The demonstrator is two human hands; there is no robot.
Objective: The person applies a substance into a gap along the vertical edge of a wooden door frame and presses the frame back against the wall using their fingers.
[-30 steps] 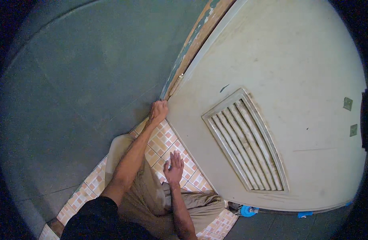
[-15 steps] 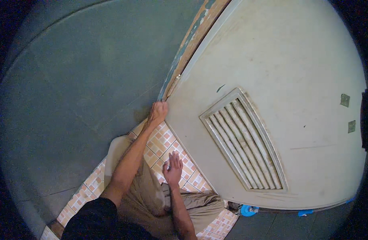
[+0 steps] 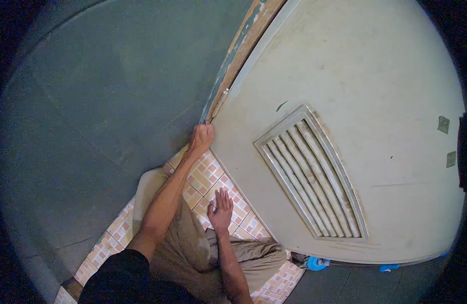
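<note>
My left hand (image 3: 201, 138) is closed in a fist at the foot of the wooden door frame (image 3: 219, 86), right where the frame meets the corner of the pale door (image 3: 380, 76). Its fingers are curled, and whatever they may hold is hidden. Chipped paint and bare wood show along the frame above the fist. Over the tiled floor (image 3: 246, 223), in front of my lap, my right hand (image 3: 222, 206) is open with nothing in it, its fingers stretched toward the door.
A louvred vent (image 3: 314, 172) is set low in the door. Dark grey wall (image 3: 101, 91) rises on the left. My bent legs (image 3: 188, 248) in khaki trousers fill the foreground. Bright blue pieces (image 3: 317, 263) show at the door's lower edge.
The view has shifted slightly. My left hand stays closed at the foot of the frame, and my right hand stays open in nearly the same place.
</note>
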